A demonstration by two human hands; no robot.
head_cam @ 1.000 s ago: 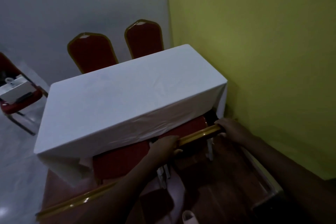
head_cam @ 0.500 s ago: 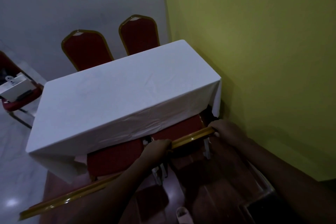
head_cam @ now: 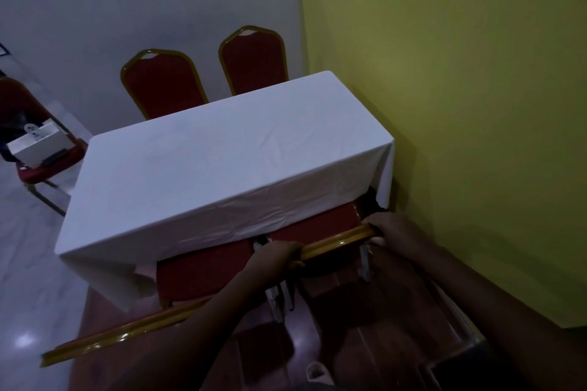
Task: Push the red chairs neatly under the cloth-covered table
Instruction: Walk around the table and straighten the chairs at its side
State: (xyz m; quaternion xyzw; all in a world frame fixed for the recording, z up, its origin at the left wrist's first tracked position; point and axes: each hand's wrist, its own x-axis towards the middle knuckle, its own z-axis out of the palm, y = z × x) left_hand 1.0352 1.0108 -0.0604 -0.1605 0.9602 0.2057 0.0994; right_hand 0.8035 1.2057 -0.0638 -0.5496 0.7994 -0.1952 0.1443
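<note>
A table under a white cloth (head_cam: 222,168) stands against the yellow wall. On its near side are two red chairs with gold frames. The right near chair (head_cam: 317,228) has its seat partly under the cloth. My left hand (head_cam: 276,259) grips the left end of its gold back rail (head_cam: 340,240). My right hand (head_cam: 394,232) grips the right end. The left near chair (head_cam: 203,273) stands beside it, its seat sticking out farther, its gold back rail low at the left. Two more red chairs (head_cam: 162,82) (head_cam: 254,60) stand at the table's far side.
A yellow wall (head_cam: 460,105) runs close along the table's right end. At the far left another red chair (head_cam: 47,165) carries a white box (head_cam: 41,146). The floor is glossy and reflective. A grey wall lies behind the far chairs.
The right near chair has slid farther under the cloth, with both hands still on its back rail. The view has shifted slightly.
</note>
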